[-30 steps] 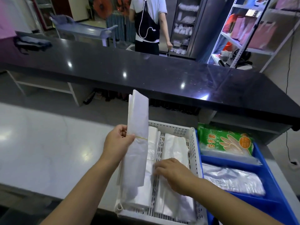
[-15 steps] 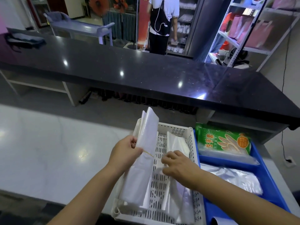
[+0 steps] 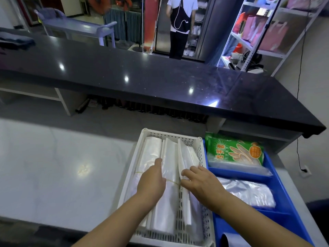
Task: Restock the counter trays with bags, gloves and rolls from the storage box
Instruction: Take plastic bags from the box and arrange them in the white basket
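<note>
the pale worktop (image 3: 53,166) was seen bare on the left, and at its right end a white perforated tray (image 3: 200,150) was set just beside a blue bin (image 3: 277,182). in the tray three banded bundles of thin clear bags were laid lengthwise, side by side. the left bundle (image 3: 151,152) was lying flat against the tray's left wall. the left hand (image 3: 153,180) was spread flat, fingers together, and pressed down across the left bundle and onto the middle bundle (image 3: 170,157), beside the rubber band (image 3: 173,181) around it; nothing was gripped in it. the right hand (image 3: 201,180) was curled loosely over the right bundle (image 3: 188,157), whose far end was tilted up on edge; whether it was pinched or only steadied could not be told.

the bags were judged very light, limp and slick, so that loose ends would be expected to fan out or slide. each bundle would best be taken at its banded middle, where the layers were held together, and pressed flat rather than squeezed.

in the far compartment of the blue bin a green pack of gloves (image 3: 235,150) was seen resting on a clear packet, and in the nearer compartment a silvery film packet (image 3: 249,191) was lying flat; both were judged soft and crushable without harm. a roll end (image 3: 227,239) was partly visible at the bin's near corner.
</note>
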{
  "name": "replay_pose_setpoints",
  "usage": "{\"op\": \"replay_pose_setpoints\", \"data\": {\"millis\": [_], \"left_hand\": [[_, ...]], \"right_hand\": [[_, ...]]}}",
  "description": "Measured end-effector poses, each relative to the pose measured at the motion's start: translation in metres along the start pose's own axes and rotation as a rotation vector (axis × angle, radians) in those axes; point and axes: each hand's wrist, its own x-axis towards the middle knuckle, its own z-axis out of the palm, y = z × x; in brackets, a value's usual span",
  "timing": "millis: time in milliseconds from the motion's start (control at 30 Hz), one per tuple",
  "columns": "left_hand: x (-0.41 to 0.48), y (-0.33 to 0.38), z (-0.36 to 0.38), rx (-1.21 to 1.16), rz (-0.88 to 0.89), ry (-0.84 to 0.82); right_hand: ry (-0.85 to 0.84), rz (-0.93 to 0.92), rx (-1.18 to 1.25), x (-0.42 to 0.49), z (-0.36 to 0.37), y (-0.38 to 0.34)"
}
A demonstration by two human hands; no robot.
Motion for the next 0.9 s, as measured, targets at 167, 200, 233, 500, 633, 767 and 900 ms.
{"op": "replay_pose_setpoints", "data": {"millis": [167,200,233,500,633,767,900], "left_hand": [[-0.004,-0.001,-0.006,0.309,0.122,0.072],[-0.004,-0.004,-0.007,0.391,0.164,0.084],[-0.004,-0.007,-0.007,0.438,0.204,0.065],[-0.008,-0.017,-0.012,0.64,0.232,-0.224],[-0.023,-0.012,-0.022,0.637,0.191,-0.18],[-0.051,-0.015,-0.042,0.592,0.092,-0.022],[-0.09,-0.032,-0.067,0.572,-0.078,0.139]], "right_hand": [[-0.019,-0.003,0.006,0.013,0.002,-0.007],[-0.031,-0.004,0.017,0.015,0.004,-0.009],[-0.049,0.004,0.036,0.015,0.006,-0.011],[-0.158,0.028,0.21,0.017,0.015,-0.011],[-0.06,0.081,0.308,0.023,0.012,-0.002],[0.027,0.05,0.335,0.041,0.003,-0.006],[0.09,-0.124,0.348,0.071,-0.018,-0.038]]}}
